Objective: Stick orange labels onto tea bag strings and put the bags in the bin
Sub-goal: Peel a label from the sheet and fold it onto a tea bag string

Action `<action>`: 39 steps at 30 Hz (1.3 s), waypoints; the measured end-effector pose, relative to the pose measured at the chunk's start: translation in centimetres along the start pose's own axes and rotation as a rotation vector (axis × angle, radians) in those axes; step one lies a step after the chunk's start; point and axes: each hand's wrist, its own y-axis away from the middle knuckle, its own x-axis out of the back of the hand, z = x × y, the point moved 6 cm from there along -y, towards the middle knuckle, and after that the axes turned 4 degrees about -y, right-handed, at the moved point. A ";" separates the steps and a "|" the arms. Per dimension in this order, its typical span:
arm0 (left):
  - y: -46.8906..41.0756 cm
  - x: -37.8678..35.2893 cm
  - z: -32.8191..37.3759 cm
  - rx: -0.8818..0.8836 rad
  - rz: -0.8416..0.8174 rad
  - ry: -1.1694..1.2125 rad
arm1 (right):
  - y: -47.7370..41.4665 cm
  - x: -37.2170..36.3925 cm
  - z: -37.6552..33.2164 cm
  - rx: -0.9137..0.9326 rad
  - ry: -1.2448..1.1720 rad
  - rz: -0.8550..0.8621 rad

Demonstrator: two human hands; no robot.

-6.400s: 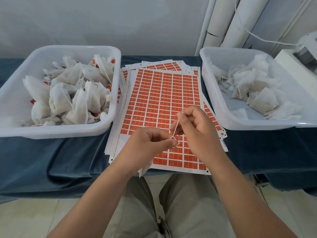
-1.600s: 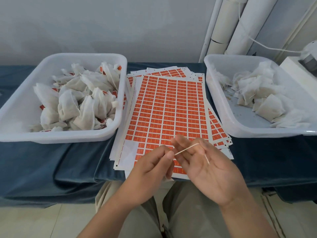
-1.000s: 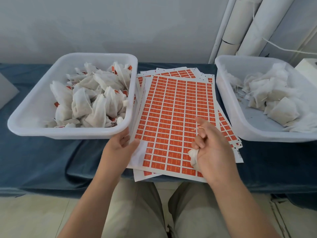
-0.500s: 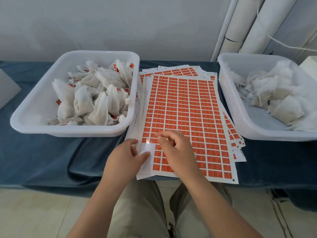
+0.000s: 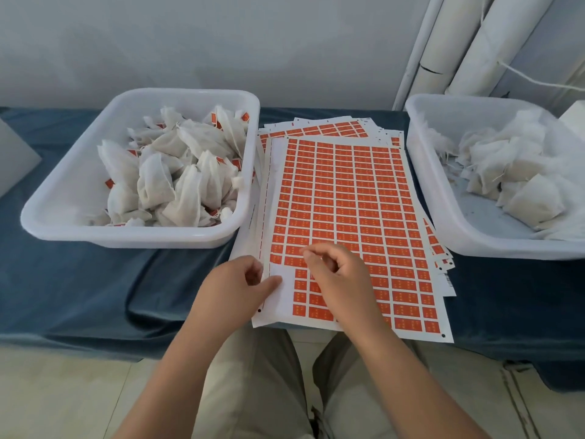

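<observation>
Peeling a label, mid-batch by my read:
- Table (image 5: 79,289): blue cloth; sheet (image 5: 345,198) lies mid-table, its near edge hanging past the table edge.
- Left bin (image 5: 136,237): just left of sheet.
- Right bin (image 5: 425,172): just right of sheet.
- Sheet: on top of a fanned stack (image 5: 332,128). Nearly full of orange. Only a small bare patch (image 5: 278,299) at its near-left corner, so few labels are used from this one.
- Labelled bags (image 5: 177,182): big heap in left bin, orange tags showing among them. Looks like the done pile.
- Plain bags (image 5: 512,172): smaller heap in right bin, no orange seen. Likely still to do.
- Left hand (image 5: 234,289): rests on sheet's near-left corner, thumb flat on the patch, fingers loosely bent. It holds nothing, just pins the sheet.
- Right hand (image 5: 338,277): over sheet's near-left area, fingers curled, thumb and forefinger pinching at a label (image 5: 308,253) beside the patch. Tips are blurred, so can't tell if it's lifted.
- No bag or string visible at either hand.
- Remaining: free the label, stick it on a string, drop the bag in left bin, repeat for right bin's heap.
</observation>
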 end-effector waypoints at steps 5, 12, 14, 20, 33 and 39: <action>0.8 -0.1 1.4 -0.053 0.053 0.414 | 0.5 -0.4 -1.2 0.136 0.206 -0.006; 1.8 -0.6 2.1 0.044 -0.058 1.016 | 0.2 0.2 -4.4 0.417 0.551 -0.007; 1.9 -1.4 2.3 0.138 -0.185 1.240 | 0.2 0.5 -4.8 0.433 0.560 -0.007; 2.7 -1.9 3.4 0.192 -0.296 1.369 | 0.7 0.3 -4.5 0.451 0.550 -0.001; 3.6 1.0 3.5 -0.120 0.060 0.754 | 0.2 0.2 -7.9 0.788 0.804 -0.130; 3.6 1.0 3.1 -0.094 0.024 0.755 | 0.3 0.1 -7.9 0.788 0.721 -0.200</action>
